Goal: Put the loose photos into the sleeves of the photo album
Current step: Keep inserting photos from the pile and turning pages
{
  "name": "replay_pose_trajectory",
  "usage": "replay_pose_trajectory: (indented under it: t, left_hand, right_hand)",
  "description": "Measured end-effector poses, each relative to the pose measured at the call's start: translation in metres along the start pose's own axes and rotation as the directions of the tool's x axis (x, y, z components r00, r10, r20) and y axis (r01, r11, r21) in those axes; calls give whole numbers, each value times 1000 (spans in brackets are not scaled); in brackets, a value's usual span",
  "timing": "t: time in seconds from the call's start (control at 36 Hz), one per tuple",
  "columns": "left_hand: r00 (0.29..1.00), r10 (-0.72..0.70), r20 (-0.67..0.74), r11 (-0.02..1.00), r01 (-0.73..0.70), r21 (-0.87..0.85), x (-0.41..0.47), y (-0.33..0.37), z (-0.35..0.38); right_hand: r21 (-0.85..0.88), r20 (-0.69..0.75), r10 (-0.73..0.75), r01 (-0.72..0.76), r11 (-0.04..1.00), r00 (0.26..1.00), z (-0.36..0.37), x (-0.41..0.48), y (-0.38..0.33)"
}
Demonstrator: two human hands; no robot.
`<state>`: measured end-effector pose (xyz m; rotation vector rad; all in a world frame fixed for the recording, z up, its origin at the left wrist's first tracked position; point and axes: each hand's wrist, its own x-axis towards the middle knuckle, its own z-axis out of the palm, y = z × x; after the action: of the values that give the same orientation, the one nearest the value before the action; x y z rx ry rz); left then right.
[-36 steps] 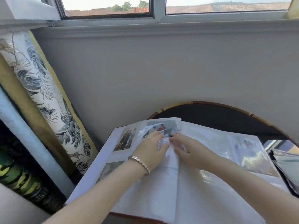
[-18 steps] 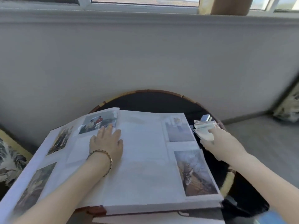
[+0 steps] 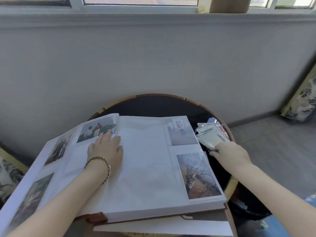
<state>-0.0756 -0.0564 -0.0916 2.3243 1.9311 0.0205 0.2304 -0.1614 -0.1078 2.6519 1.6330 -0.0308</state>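
Observation:
The photo album lies open on a round dark table. Photos sit in sleeves on both pages, with a wide bare stretch in the middle. My left hand, wearing a bracelet, rests flat near the album's centre fold, fingertips at the edge of a sleeved photo. To the right of the album a fanned stack of loose photos lies on the table. My right hand is at the stack's near edge, fingers curled onto the photos; the fingertips are hidden under the hand.
A grey wall and window sill rise just behind the table. The table has a wicker rim. Patterned cushions lean at the far right and at the left edge. Grey floor lies to the right.
A second ago both hands pressed on the left page. My right hand then went to the loose stack and now sits a little nearer on it; the left hand stays flat.

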Motion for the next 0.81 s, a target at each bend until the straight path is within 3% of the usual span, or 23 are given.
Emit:
replay_pose_trajectory:
  t: [0.08,0.14,0.19,0.22,0.28,0.33,0.36,0.39,0.42,0.47,0.53,0.61,0.69,0.81]
  left_hand:
    - [1000,1,-4,1000,-1,-13,2,-2,1]
    - [1000,2,-6,999,-2,-32,3,-2,1]
    - [999,12,-52,991,-19,-134,1,-2,-2]
    - [994,14,-108,967,-41,-250,-2,-2,-3]
    - [980,-45,-193,817,-75,-571,-12,0,-12]
    - [988,-109,-106,454,-45,-890,-20,0,-27]
    - [995,-97,-2,244,22,-970,-21,-2,-34]
    - [993,-59,99,105,105,-989,-22,-4,-43]
    - [985,-22,172,52,173,-984,-25,-8,-50]
    - [980,-27,197,75,198,-977,-28,-18,-59]
    - [991,-87,105,165,119,-979,-29,-31,-60]
    - [974,-225,3,216,53,-975,-24,-61,-59]
    - [962,-274,-11,240,58,-969,-17,-92,-58]
    - [971,-234,-51,280,17,-960,-15,-122,-56]
  right_hand:
    - [55,-60,61,-57,997,996,-11,-2,-4]
    - [-4,-274,23,-25,1000,961,-19,-7,-12]
    - [67,-515,-97,152,986,852,-27,-13,-27]
    - [111,-641,-162,300,948,750,-30,-16,-37]
    - [80,-804,-269,544,835,531,-34,-24,-62]
    - [-3,-843,-364,675,738,395,-38,-31,-90]
    - [-36,-844,-402,710,703,355,-39,-34,-104]
    - [-67,-832,-445,736,673,331,-40,-37,-118]
    - [-105,-815,-494,762,639,302,-40,-37,-131]
    - [-162,-765,-593,817,553,249,-37,-34,-151]
    - [-148,-692,-677,869,473,250,-36,-31,-170]
    - [123,-565,-722,906,405,400,-39,-30,-195]
    - [421,-428,-687,802,423,587,-53,-23,-220]
    - [644,-161,-716,622,445,679,-71,-5,-262]
